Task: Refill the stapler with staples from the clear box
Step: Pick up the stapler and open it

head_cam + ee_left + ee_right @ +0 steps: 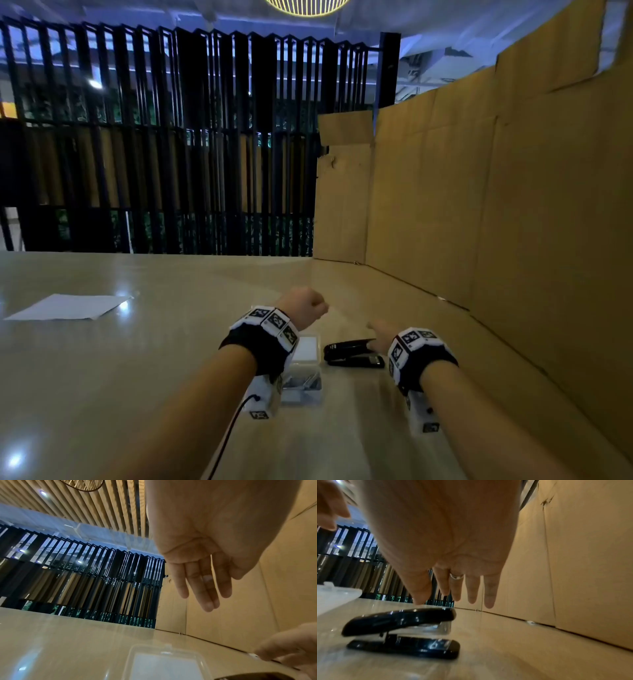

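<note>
The black stapler (352, 354) lies closed on the table, seen up close in the right wrist view (399, 619). To its left stands the clear box (303, 380) with its lid (164, 665) folded back and grey staples inside. My right hand (453, 599) hovers over the stapler's front end with straight fingers; the thumb tip (419, 601) is at or just above the top cover. My left hand (205, 596) hangs in the air beyond the clear box, fingers straight and loose, holding nothing.
A white sheet of paper (68, 306) lies at the far left of the beige table (171, 342). A tall cardboard wall (479, 205) closes off the right side. A black slatted screen (171, 154) stands beyond the table's far edge.
</note>
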A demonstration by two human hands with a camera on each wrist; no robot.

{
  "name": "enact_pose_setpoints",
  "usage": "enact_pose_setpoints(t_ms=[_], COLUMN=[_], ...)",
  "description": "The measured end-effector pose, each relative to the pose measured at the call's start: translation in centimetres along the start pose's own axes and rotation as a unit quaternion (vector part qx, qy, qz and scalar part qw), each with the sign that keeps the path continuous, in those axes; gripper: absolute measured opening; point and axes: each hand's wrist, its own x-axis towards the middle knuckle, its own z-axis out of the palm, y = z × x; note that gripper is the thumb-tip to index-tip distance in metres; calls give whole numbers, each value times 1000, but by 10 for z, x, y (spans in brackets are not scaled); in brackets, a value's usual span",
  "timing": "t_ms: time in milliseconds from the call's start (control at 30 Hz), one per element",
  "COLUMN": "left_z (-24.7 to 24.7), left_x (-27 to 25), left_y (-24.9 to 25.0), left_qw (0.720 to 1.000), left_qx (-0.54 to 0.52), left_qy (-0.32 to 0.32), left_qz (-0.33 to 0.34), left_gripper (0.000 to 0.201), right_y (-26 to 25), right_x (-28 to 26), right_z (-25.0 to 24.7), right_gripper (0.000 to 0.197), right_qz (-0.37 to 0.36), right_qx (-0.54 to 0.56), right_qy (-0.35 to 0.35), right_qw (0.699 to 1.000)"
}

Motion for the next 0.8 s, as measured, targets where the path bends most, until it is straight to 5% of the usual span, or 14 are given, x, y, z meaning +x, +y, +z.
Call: enact_pose_setpoints(t_ms=[167,500,700,800], left_z=[11,17,20,21], left_x=[-3,-16,-22,-28], left_y=[-11,-10,-10,-7], left_qw=[999,998,998,999], left_qx=[6,39,37,0], left_qy=[-25,-41,-48,-30], left_qz=[-27,-34,-9,13], left_gripper=[38,37,37,34], right_y=[-8,-10,-4,-3], right_x=[3,-2,-20,-32], right_z=[13,21,15,5], right_gripper=[23,17,31,21], right_qz=[-12,4,-28,-39], right_qx=[-27,-63,106,214], right_qy=[-20,-38,47,101], right_qw=[999,997,993,971])
